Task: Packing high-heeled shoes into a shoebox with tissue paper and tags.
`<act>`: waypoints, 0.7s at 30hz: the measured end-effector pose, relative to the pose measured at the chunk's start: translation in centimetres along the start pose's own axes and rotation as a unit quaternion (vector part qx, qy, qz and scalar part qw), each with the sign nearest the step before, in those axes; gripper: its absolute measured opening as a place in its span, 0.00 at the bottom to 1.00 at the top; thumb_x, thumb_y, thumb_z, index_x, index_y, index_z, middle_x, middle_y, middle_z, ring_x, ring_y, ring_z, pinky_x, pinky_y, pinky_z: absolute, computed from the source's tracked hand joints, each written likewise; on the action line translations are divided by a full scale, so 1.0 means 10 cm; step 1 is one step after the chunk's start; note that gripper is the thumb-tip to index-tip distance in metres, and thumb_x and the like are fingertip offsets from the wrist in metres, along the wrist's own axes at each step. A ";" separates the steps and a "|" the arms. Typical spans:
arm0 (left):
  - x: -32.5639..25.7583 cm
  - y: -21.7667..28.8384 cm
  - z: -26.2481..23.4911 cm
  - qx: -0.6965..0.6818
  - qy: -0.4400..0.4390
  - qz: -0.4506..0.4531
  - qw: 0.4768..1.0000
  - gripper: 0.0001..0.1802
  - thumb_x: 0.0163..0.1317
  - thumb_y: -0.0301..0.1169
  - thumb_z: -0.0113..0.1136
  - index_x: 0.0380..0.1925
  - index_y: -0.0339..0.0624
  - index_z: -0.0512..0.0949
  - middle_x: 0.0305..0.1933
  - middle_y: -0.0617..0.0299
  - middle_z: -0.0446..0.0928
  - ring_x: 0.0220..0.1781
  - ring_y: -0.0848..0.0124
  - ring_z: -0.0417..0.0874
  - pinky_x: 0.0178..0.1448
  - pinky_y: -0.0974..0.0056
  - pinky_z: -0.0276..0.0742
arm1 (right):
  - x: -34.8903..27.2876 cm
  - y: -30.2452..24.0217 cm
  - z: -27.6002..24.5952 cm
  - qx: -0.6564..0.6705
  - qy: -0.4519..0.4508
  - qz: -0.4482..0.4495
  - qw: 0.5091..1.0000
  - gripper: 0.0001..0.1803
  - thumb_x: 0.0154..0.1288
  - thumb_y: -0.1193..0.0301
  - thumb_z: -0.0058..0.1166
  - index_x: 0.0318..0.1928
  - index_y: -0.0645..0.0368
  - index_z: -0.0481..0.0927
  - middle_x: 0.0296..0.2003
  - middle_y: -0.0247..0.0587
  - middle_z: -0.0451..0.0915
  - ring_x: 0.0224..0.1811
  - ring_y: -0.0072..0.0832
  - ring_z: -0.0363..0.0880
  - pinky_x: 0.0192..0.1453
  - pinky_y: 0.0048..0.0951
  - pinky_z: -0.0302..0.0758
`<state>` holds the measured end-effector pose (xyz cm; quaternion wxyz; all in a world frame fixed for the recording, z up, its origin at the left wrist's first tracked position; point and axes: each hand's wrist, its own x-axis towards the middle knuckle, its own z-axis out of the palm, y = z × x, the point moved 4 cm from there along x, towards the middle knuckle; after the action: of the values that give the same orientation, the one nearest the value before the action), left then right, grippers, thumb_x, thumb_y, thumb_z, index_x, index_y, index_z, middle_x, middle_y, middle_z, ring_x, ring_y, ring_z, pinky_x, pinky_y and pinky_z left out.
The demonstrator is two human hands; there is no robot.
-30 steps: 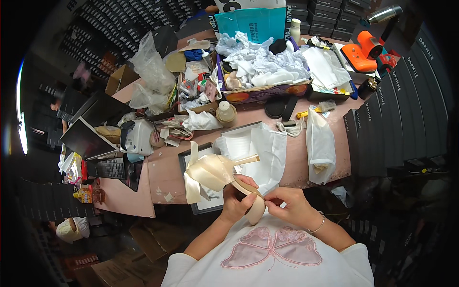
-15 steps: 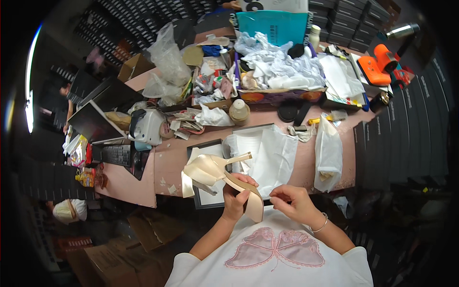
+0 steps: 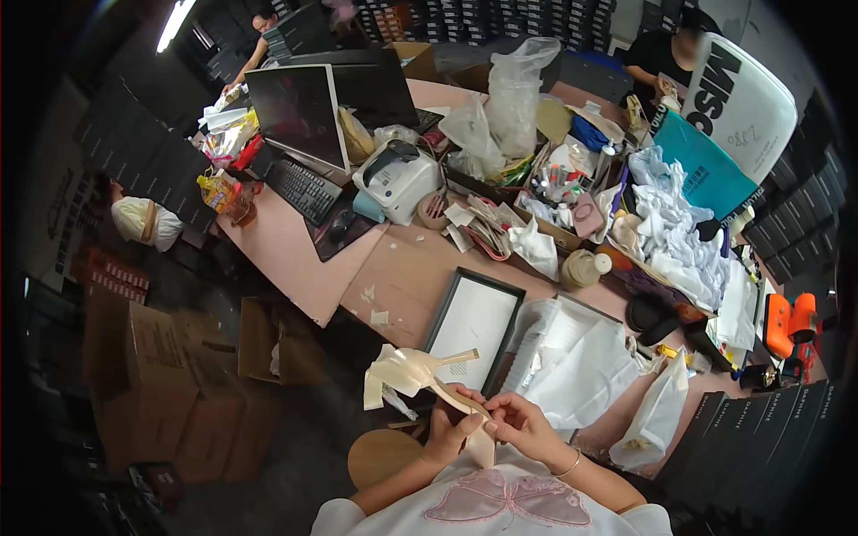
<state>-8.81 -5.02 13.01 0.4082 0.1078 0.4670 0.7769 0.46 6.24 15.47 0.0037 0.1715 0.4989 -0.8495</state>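
My left hand (image 3: 450, 438) is wrapped round the front part of a cream high-heeled shoe (image 3: 404, 372), its thumb on the sole. The thin heel points to the right and the ankle end hangs out to the left, over the table's front edge. With fingers pinched together, my right hand (image 3: 523, 427) holds the shoe's edge close to the left hand. Part of the toe end lies between both hands, against my white shirt. Just beyond are a dark-rimmed box lid (image 3: 474, 317) and an open shoe box lined with white paper (image 3: 576, 362).
A white stuffed bag (image 3: 655, 415) lies right of the box. Behind stand a label printer (image 3: 399, 181), a monitor (image 3: 298, 114), a keyboard (image 3: 304, 189), a bottle (image 3: 584, 268) and a carton of crumpled paper (image 3: 675, 232). Cardboard boxes (image 3: 165, 375) stand on the left; two other people are farther back.
My view has swung to the left, so the table appears shifted right and tilted. My right hand has moved from beside the shoe onto its edge. The left hand keeps its hold.
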 end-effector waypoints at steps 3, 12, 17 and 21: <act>0.18 0.14 -0.25 -0.051 0.010 -0.010 0.999 0.25 0.54 0.31 0.67 0.46 0.42 0.62 0.45 0.57 0.70 0.46 0.70 0.74 0.53 0.64 0.72 | 0.31 -0.05 0.15 0.028 0.008 0.041 0.999 0.16 0.66 0.71 0.57 0.53 0.61 0.72 0.29 0.26 0.71 0.30 0.13 0.68 0.34 0.17 0.69; 0.75 0.36 -0.75 -0.124 0.034 -0.065 0.990 0.23 0.55 0.27 0.66 0.46 0.42 0.63 0.44 0.59 0.70 0.47 0.72 0.72 0.55 0.65 0.70 | 1.10 -0.10 0.33 0.022 0.077 0.096 0.992 0.16 0.67 0.72 0.55 0.54 0.61 0.72 0.31 0.28 0.71 0.31 0.15 0.70 0.36 0.19 0.70; 1.03 0.39 -0.80 -0.099 0.028 -0.071 0.992 0.23 0.53 0.28 0.66 0.45 0.43 0.63 0.43 0.59 0.70 0.46 0.72 0.73 0.53 0.65 0.71 | 1.32 -0.15 0.24 0.016 0.087 0.122 0.989 0.16 0.66 0.73 0.55 0.54 0.60 0.72 0.31 0.27 0.71 0.31 0.13 0.69 0.36 0.19 0.70; 1.27 0.30 -0.84 -0.036 0.004 -0.036 0.999 0.22 0.54 0.24 0.65 0.44 0.42 0.63 0.42 0.60 0.71 0.44 0.73 0.74 0.52 0.67 0.72 | 1.39 -0.11 -0.06 -0.031 0.053 0.135 0.989 0.16 0.66 0.74 0.55 0.53 0.61 0.72 0.35 0.29 0.75 0.35 0.14 0.72 0.39 0.18 0.72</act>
<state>-23.23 -1.79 8.21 0.4373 0.0734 0.4442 0.7785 -12.64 9.59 12.05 0.0974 0.2818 0.4969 -0.8150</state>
